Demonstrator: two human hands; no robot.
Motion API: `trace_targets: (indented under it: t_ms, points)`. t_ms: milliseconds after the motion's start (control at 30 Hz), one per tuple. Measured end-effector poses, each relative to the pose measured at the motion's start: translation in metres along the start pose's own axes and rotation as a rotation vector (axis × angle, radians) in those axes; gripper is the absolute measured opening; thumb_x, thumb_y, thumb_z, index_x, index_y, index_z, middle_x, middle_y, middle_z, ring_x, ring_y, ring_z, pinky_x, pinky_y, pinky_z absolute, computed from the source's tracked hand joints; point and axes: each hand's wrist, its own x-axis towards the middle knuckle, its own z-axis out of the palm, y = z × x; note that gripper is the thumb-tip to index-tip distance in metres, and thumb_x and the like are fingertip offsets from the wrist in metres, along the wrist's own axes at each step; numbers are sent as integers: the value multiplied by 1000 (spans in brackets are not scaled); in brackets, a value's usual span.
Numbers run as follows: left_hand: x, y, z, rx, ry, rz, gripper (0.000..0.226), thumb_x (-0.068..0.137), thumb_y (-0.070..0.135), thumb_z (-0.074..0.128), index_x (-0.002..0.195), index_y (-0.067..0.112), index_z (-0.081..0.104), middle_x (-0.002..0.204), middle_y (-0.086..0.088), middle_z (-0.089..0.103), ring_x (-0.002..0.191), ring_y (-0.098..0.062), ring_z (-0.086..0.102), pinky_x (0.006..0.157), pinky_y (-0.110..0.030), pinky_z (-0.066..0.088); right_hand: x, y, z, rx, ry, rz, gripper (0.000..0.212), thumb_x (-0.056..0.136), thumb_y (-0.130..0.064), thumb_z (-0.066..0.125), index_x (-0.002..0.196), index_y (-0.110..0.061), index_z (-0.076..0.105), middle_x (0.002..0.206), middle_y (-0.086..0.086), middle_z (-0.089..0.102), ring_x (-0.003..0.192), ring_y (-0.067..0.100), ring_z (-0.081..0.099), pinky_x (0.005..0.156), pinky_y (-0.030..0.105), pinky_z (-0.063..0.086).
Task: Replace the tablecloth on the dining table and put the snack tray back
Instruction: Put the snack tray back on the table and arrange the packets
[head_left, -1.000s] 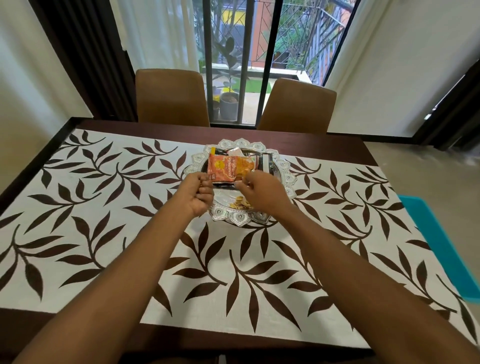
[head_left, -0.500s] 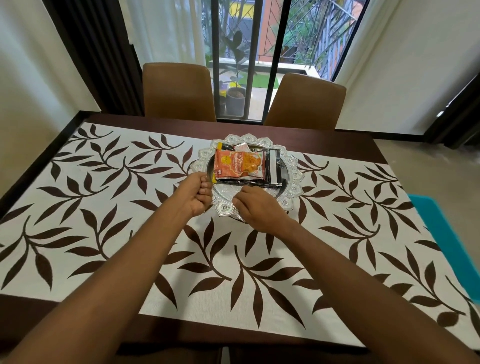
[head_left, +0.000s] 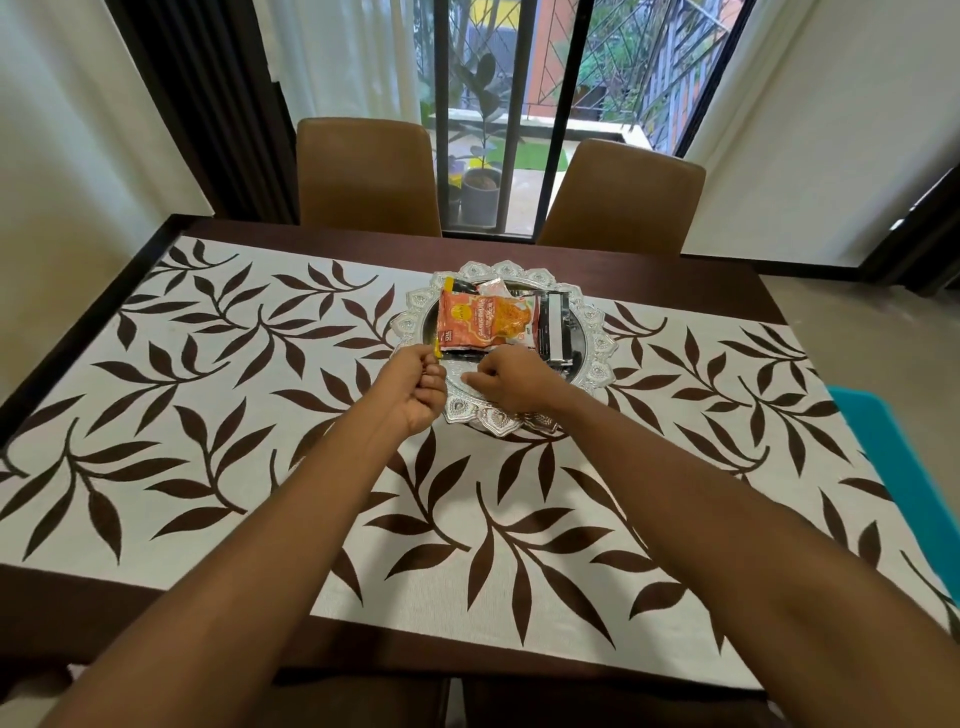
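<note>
**Since the snack tray (head_left: 597, 343) looks like thin metal, grab opposite rims**

It's mid-bench (head_left: 675, 280) on the tablecloth (head_left: 260, 415). Left hand (head_left: 415, 389) and right hand (head_left: 511, 379) curl at its near rim, grip unclear. Loose packets (head_left: 483, 322) look light and slidey, so I'd keep it level.

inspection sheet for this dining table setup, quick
surface: wooden dining table, leaf-print tablecloth spread flat over it
job's things: silver snack tray on the cloth, far middle, holding an orange packet and a black packet
clutter: nothing seen
grippers: left hand curled at the tray's near-left rim by the orange packet's corner; right hand curled over the near rim; grips unclear
cables: nothing seen
surroundings: two brown chairs behind the table, potted plant past the glass door, teal object at right
</note>
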Motion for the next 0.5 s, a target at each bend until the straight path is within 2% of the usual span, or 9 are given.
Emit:
trace_targets:
  t_ms: [133, 267, 367, 433, 500]
  points:
    - [-3, -5, 2, -139, 0, -22, 39, 104, 19, 39, 64, 16, 40, 47, 2, 40, 29, -3, 33, 25, -10, 22, 7, -5, -11, 228, 215, 88, 54, 102, -32, 58, 51, -18, 47, 45, -6, 36, 38, 7, 28, 46, 25, 25]
    - [-3, -11, 8, -344, -13, -21, 29, 102, 13, 42, 76, 5, 52, 63, -7, 50, 40, -13, 54, 35, -17, 46, 14, -32, -29, 401, 440, 39, 56, 103, -29, 56, 49, -21, 44, 43, -9, 36, 38, 7, 32, 48, 27, 29]
    - [-5, -17, 20, -353, -53, -2, 31, 102, 10, 41, 79, -1, 58, 69, -14, 61, 55, -23, 65, 51, -30, 61, 15, -54, -36, 389, 472, -51, 56, 103, -31, 56, 51, -13, 50, 44, -8, 38, 40, 8, 36, 47, 25, 29]
    - [-7, -21, 27, -333, -83, 17, 32, 102, 11, 41, 77, 0, 60, 72, -13, 64, 61, -23, 68, 53, -35, 62, 15, -63, -34, 325, 442, -126, 56, 103, -32, 55, 56, -4, 56, 45, -4, 41, 43, 9, 37, 50, 28, 32]
    - [-8, -25, 32, -290, -98, 52, 32, 103, 22, 47, 80, 6, 63, 78, -8, 65, 67, -19, 67, 55, -35, 62, 13, -66, -30, 216, 394, -190, 55, 103, -36, 53, 61, -1, 60, 50, 6, 49, 46, 14, 43, 52, 29, 33]
